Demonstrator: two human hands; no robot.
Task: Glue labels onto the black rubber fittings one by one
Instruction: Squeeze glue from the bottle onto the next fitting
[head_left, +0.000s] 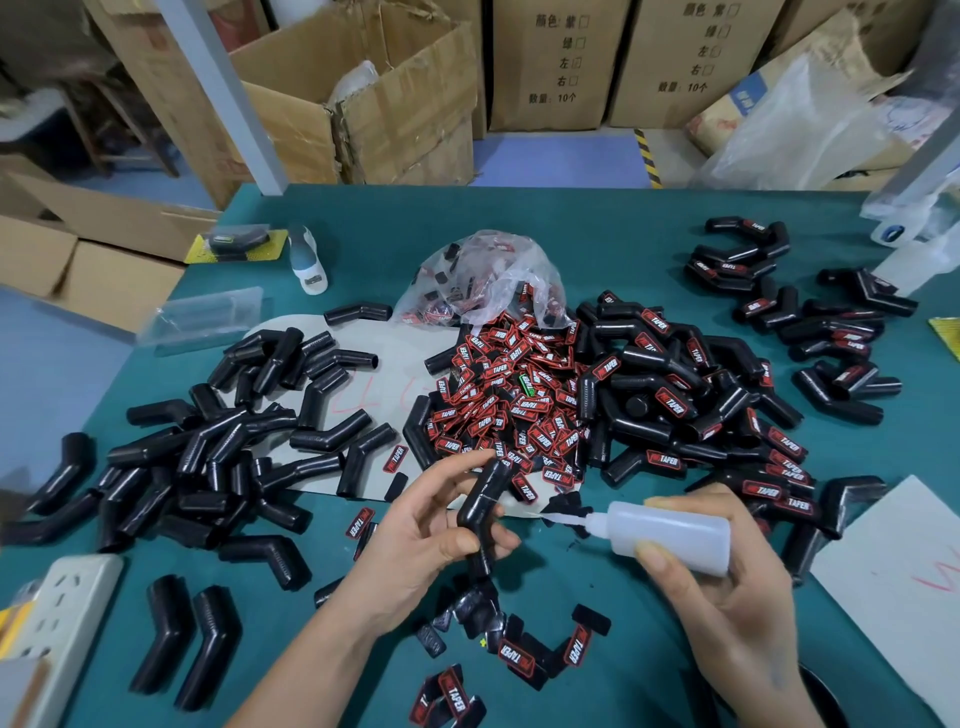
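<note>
Your left hand is gripping a bare fitting upright, so your right hand, squeezing the glue bottle, is aiming its nozzle there.

A green counter carries the work. At its near left edge lies a white power strip. Toward the far left sit a yellow-backed packaged item, a white and grey bottle lying on its side, and a clear plastic case just nearer. A white sheet with red marking rests at the near right. Behind the counter, an open cardboard box stands left of two closed printed cartons. Clear plastic bags are heaped at the far right. The floor is blue, with a yellow-and-black striped strip.
</note>
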